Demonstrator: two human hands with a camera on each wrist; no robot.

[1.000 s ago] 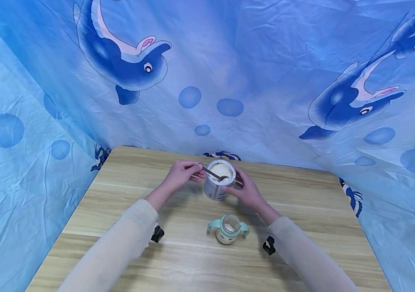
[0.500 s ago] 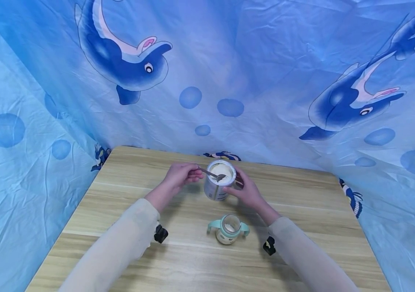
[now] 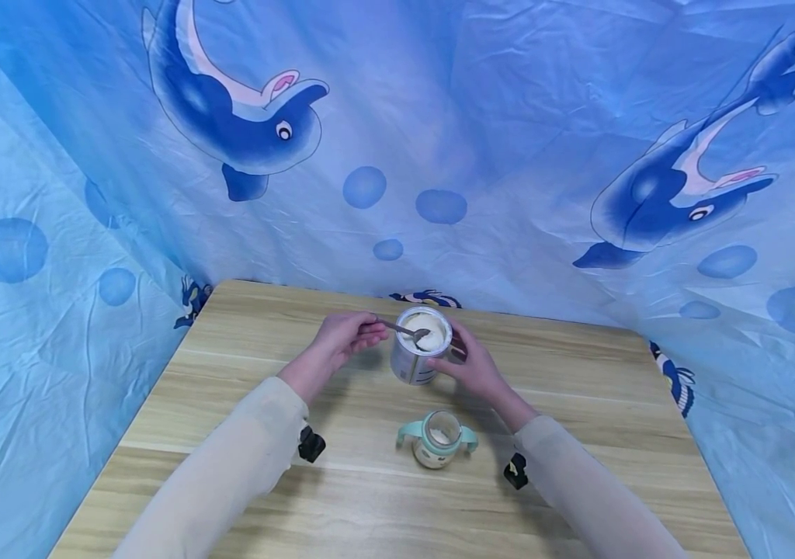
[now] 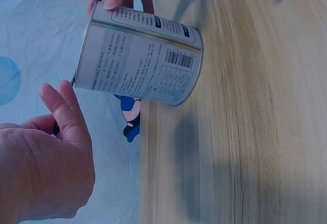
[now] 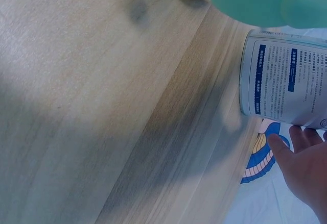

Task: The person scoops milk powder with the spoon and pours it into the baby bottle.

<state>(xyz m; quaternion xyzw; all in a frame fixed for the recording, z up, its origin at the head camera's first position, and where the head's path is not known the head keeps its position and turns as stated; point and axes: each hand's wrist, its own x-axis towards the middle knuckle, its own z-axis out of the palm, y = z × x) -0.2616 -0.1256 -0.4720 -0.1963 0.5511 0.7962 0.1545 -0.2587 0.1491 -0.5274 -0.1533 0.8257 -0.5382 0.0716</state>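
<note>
A tin of pale powder stands upright near the table's far edge, its top uncovered. My left hand pinches the handle of a dark metal spoon, whose bowl sits inside the tin's mouth at the powder. In the left wrist view my left hand is beside the tin's rim, most of the spoon hidden behind its fingers. My right hand grips the tin's right side, thumb on the front and fingers round the back. Nearer me stands a baby bottle with two mint-green handles, its top off and pale powder inside.
The wooden table ends just behind the tin, where a blue dolphin-print sheet hangs. The bottle stands between my forearms. Black wrist-camera mounts jut from both sleeves, close above the table.
My left hand has shifted slightly left and turned, and the spoon's bowl has moved within the tin's mouth. My right hand, the tin and the bottle have stayed in place.
</note>
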